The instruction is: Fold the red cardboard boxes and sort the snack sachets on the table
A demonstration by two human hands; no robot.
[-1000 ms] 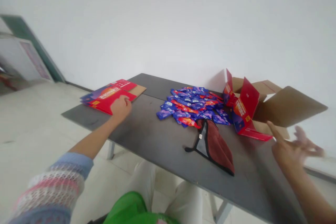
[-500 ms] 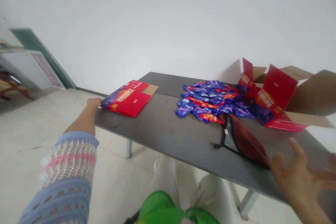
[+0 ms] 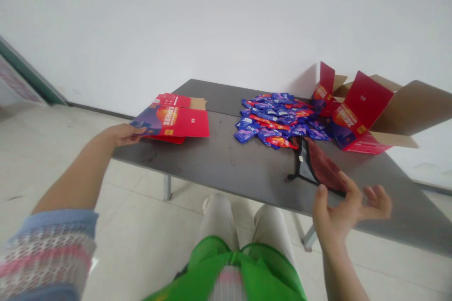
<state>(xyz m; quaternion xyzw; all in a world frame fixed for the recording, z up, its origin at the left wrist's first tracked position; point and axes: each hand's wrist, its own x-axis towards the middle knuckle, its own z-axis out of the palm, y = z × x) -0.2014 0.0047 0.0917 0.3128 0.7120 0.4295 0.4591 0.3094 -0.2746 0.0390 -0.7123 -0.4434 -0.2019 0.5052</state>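
Observation:
At the table's left end my left hand (image 3: 123, 134) grips the near left corner of a flattened red and purple cardboard box (image 3: 192, 123). Its top layer is lifted and tilted, with more red card under it on the table. My right hand (image 3: 344, 211) is open, fingers spread, over the near edge of the table. It holds nothing and is nearest to a dark red cloth item with black trim and a grey lining, perhaps a face mask (image 3: 326, 167). Behind the cloth lies a pile of small purple and orange sachets (image 3: 278, 117).
Two open red cardboard boxes stand at the right back, a larger box (image 3: 360, 113) and a smaller box (image 3: 323, 89), flaps spread outward. The grey table (image 3: 226, 160) backs onto a white wall (image 3: 226, 23). My knees are below its front edge.
My left hand has raised the near edge of the flattened box's top layer and turned it. My right hand has moved left, closer to the cloth item. The view has shifted.

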